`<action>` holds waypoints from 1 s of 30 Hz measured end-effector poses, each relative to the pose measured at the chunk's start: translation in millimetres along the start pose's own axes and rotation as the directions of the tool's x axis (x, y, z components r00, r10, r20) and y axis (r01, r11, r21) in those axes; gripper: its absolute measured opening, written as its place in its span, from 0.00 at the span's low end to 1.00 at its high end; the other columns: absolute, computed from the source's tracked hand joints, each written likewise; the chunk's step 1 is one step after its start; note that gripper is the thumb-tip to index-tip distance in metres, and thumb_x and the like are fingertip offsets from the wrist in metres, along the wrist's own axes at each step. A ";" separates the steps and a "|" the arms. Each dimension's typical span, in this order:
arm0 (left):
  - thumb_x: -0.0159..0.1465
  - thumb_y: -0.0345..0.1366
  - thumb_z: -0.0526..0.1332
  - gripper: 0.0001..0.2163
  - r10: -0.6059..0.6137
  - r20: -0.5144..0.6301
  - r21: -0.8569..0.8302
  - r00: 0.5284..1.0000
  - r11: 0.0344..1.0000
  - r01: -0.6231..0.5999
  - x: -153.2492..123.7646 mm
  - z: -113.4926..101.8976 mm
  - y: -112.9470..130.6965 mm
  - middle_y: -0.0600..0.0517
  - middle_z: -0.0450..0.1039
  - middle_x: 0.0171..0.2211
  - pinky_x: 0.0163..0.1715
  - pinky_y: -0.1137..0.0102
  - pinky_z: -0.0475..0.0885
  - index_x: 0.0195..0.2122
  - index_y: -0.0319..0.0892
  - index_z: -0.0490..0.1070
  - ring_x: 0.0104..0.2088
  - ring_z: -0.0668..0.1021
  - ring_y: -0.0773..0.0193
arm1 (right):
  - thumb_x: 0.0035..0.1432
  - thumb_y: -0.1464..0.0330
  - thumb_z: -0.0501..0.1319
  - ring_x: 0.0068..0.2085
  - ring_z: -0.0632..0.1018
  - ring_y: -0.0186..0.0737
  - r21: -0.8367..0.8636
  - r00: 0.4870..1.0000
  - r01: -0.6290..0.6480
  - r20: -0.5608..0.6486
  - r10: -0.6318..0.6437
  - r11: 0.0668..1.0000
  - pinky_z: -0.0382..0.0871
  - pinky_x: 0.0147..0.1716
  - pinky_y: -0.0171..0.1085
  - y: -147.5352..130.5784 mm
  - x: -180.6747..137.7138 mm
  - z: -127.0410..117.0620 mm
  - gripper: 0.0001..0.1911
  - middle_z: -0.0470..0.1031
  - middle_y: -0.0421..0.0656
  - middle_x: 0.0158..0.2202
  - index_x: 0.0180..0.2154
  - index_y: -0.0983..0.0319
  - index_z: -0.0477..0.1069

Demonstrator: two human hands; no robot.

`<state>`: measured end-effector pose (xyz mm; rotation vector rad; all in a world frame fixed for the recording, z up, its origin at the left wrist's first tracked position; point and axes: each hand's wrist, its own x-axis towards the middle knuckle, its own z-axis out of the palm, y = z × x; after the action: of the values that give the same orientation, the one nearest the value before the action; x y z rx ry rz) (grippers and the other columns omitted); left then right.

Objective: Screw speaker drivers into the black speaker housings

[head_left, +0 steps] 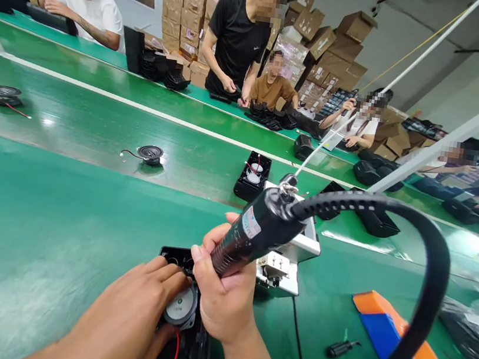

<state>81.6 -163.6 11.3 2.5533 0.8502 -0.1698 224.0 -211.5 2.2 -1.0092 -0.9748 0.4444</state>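
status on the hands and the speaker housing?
Right hand gripping electric screwdriver, tip hidden. Left hand pressing on black housing beside speaker magnet. Screwdriver's black cable arcs right; metal fixture close behind.

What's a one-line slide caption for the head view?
Right hand grips an electric screwdriver over a black speaker housing steadied by the left hand on a green bench.

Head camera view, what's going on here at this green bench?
A person is holding an electric screwdriver in the right hand, pointed down at a black speaker housing on the green bench. The left hand rests on the housing beside a round speaker driver seated in it. More drivers and a housing lie on the conveyor belt behind, where several other people work on the far side.
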 end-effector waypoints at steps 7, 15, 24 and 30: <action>0.60 0.27 0.66 0.26 0.000 0.009 0.024 1.000 1.000 0.000 -0.4 2.3 -5.2 0.42 0.83 0.65 0.74 0.43 0.73 0.61 0.47 0.83 0.70 0.79 0.37 | 0.64 0.73 0.68 0.26 0.68 0.32 -0.012 1.000 0.004 -0.007 -0.004 1.000 0.70 0.25 0.33 -1.2 1.0 1.0 0.13 0.69 0.31 0.32 0.44 0.53 0.68; 0.60 0.29 0.66 0.26 0.002 -0.046 -0.005 0.999 1.000 -0.002 -1.7 9.7 -11.9 0.43 0.84 0.63 0.71 0.41 0.76 0.60 0.49 0.84 0.68 0.80 0.37 | 0.65 0.72 0.69 0.30 0.72 0.33 -0.034 1.000 0.001 0.014 -0.001 0.999 0.75 0.30 0.32 5.5 0.0 -0.3 0.14 0.70 0.32 0.34 0.45 0.53 0.67; 0.54 0.31 0.71 0.30 0.030 -0.216 -0.108 0.976 0.993 -0.054 2.0 11.5 -9.5 0.49 0.87 0.60 0.71 0.51 0.75 0.60 0.57 0.83 0.69 0.79 0.38 | 0.67 0.71 0.69 0.30 0.72 0.35 -0.031 0.996 -0.011 0.084 0.014 0.999 0.76 0.32 0.34 5.0 0.5 -2.1 0.12 0.71 0.32 0.34 0.47 0.54 0.70; 0.56 0.31 0.71 0.31 0.031 -0.263 -0.101 0.964 0.993 -0.060 5.4 8.3 -4.6 0.48 0.87 0.60 0.70 0.51 0.77 0.62 0.56 0.82 0.69 0.80 0.38 | 0.66 0.74 0.69 0.29 0.70 0.33 -0.015 0.998 0.020 0.067 -0.019 1.000 0.71 0.28 0.32 8.1 -1.9 -1.8 0.16 0.69 0.31 0.34 0.48 0.53 0.68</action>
<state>83.3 -161.0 0.8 2.5243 0.8683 0.2273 225.4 -209.8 -6.0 -1.0035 -1.0482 0.4574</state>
